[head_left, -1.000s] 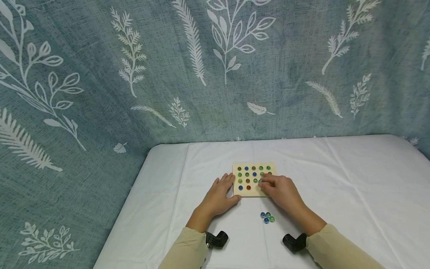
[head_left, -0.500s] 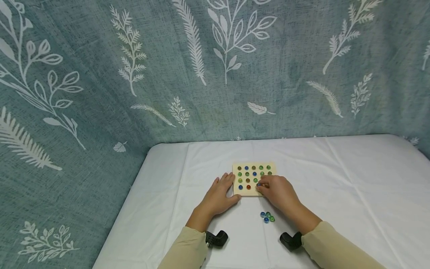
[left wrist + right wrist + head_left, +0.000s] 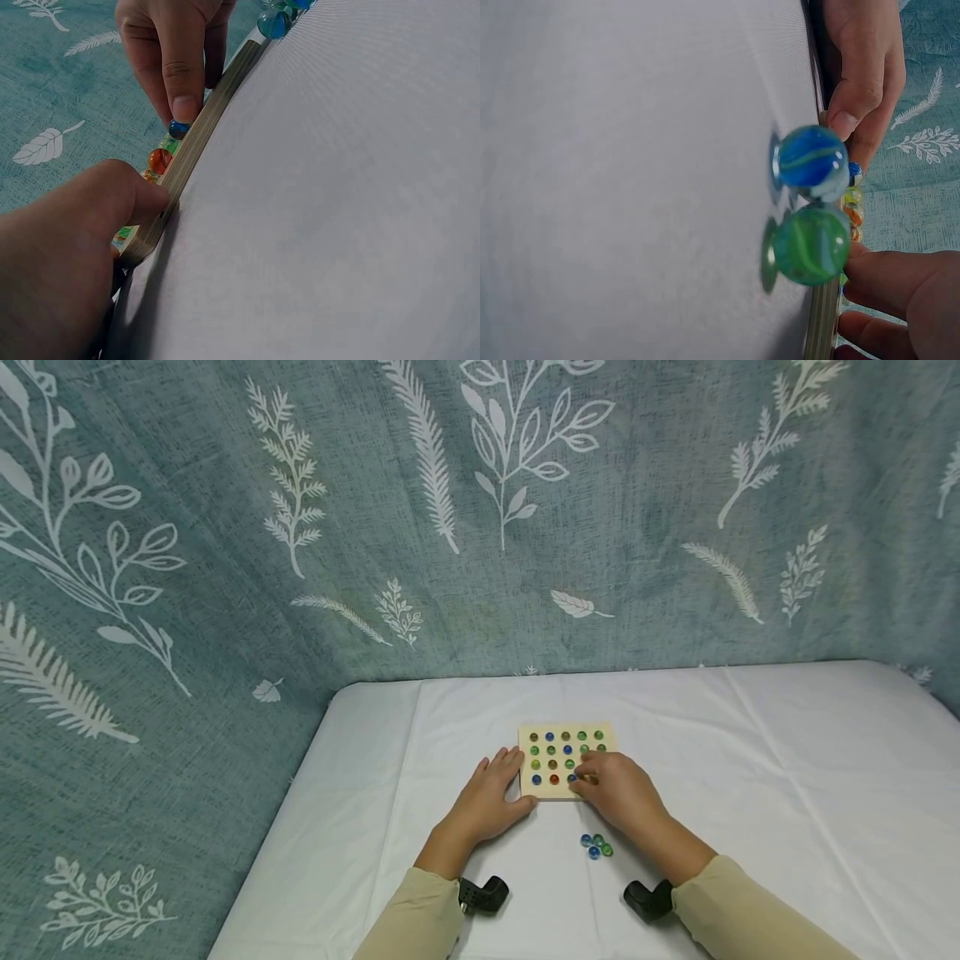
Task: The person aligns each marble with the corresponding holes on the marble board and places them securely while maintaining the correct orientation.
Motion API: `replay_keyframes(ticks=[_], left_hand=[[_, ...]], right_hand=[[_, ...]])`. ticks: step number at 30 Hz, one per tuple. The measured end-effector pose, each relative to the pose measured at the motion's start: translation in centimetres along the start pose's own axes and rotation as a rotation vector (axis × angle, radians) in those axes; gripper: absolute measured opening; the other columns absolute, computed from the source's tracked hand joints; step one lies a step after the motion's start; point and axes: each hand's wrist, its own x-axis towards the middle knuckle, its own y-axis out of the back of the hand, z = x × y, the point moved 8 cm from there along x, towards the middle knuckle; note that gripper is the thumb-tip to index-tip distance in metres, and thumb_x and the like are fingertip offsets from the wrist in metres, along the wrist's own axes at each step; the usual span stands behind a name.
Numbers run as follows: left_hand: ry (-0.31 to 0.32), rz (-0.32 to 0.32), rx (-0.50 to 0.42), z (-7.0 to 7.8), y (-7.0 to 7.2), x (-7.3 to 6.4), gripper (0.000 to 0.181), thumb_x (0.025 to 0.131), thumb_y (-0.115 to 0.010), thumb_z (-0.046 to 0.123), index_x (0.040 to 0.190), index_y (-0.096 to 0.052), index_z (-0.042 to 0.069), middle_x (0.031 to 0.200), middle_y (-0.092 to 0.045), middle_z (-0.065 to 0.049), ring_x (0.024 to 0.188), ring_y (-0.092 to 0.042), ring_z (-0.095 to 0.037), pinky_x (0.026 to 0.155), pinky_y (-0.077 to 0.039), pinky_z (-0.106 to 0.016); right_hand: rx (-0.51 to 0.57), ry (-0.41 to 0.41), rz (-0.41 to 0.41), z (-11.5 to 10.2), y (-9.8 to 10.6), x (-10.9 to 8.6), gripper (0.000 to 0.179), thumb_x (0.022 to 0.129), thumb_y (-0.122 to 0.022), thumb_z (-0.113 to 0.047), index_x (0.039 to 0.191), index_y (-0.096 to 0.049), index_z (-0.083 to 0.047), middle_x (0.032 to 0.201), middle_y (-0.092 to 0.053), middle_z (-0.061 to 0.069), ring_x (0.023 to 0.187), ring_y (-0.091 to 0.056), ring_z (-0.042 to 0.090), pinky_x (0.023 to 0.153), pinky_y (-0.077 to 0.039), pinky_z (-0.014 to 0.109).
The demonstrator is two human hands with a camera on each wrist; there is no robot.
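Observation:
A pale wooden board (image 3: 545,792) with rows of colored glass marbles lies on the white cloth. My right hand (image 3: 626,789) is over its front right part, thumb and fingertips pinching a blue marble (image 3: 178,130) in the front row. In the left wrist view, an orange-red marble (image 3: 160,160) sits beside that one. My left hand (image 3: 487,797) rests at the board's left side, fingers extended along the edge and thumb touching the front corner. The right hand hides some of the board's right-hand spots.
Several loose marbles lie in a cluster in front of the board, among them a blue marble (image 3: 810,161) and a green marble (image 3: 812,244) in the right wrist view. A white cloth (image 3: 750,793) covers the table. Behind hangs a patterned teal curtain (image 3: 645,527).
My right hand has moved slightly left and toward the board's front edge, bringing the blue marble to the front row beside the orange-red one. The left hand and loose marbles have stayed put.

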Motion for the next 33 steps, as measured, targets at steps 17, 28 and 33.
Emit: replay_keyframes(ticks=[17,28,33], left_hand=[[0.005,0.009,-0.017,0.1,0.1,-0.1,0.078,0.092,-0.059,0.045,0.157,-0.028,0.014,0.161,-0.029,0.002,0.152,-0.019,-0.015,0.126,-0.012,-0.037],[-0.002,0.014,-0.021,0.0,-0.2,-0.1,0.078,0.092,-0.059,0.045,0.157,-0.028,0.016,0.161,-0.029,0.002,0.152,-0.019,-0.015,0.126,-0.014,-0.038],[-0.01,0.02,-0.032,0.1,-0.1,-0.2,0.077,0.092,-0.059,0.045,0.157,-0.028,0.015,0.161,-0.029,0.002,0.151,-0.019,-0.015,0.126,-0.014,-0.038]], right_hand=[[0.141,-0.05,-0.088,1.5,-0.1,-0.8,0.028,0.088,-0.074,-0.024,0.111,-0.076,-0.009,0.136,-0.061,0.013,0.132,-0.05,0.039,0.108,-0.041,0.058],[0.237,-0.027,-0.125,1.6,0.8,-3.2,0.021,0.088,-0.073,-0.026,0.104,-0.077,-0.012,0.138,-0.06,0.009,0.134,-0.049,0.038,0.108,-0.041,0.058],[0.243,-0.003,-0.177,1.6,0.6,-3.8,0.016,0.085,-0.076,-0.029,0.096,-0.079,-0.018,0.14,-0.059,0.009,0.138,-0.044,0.037,0.112,-0.036,0.058]])
